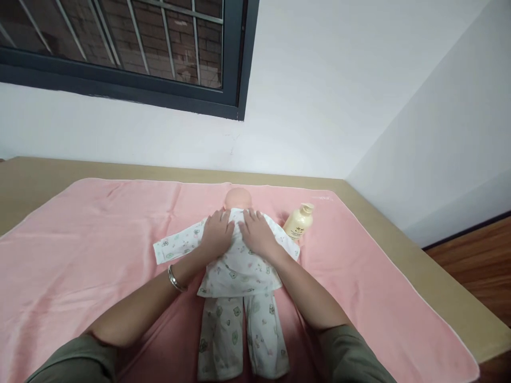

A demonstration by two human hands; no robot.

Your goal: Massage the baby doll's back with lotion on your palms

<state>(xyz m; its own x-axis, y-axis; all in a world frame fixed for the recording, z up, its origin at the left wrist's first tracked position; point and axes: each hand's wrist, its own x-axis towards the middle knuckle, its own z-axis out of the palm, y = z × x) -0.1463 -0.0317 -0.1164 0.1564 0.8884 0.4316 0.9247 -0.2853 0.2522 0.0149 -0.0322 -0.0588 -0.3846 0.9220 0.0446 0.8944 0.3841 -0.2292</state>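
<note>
Centrally, a baby doll [238,199] lies on its back on a soft pink towel [99,234] that covers most of a tan, smooth-topped table [435,266], its bald rounded head pointing toward the upper middle of the frame and its legs toward the bottom edge. It wears a thin white cotton top [239,271] printed with small pale green and pink figures, with one long sleeve stretched flat toward the left of the frame, and matching loose trousers [243,335] with two wide legs. The left hand [217,231] rests flat on the doll's chest just left of the neckline, fingers spread and pressed on the cloth, gripping nothing that shows; a thin metal bangle [174,280] circles that wrist. The right hand [257,232] lies flat too, just beside the left one, palm down on the right shoulder of the top, fingers open and extended. Both hands sit directly below the doll's head. A cream-coloured plastic pump bottle [299,222], rounded and glossy, lies tilted on the towel just right of the right hand.
</note>
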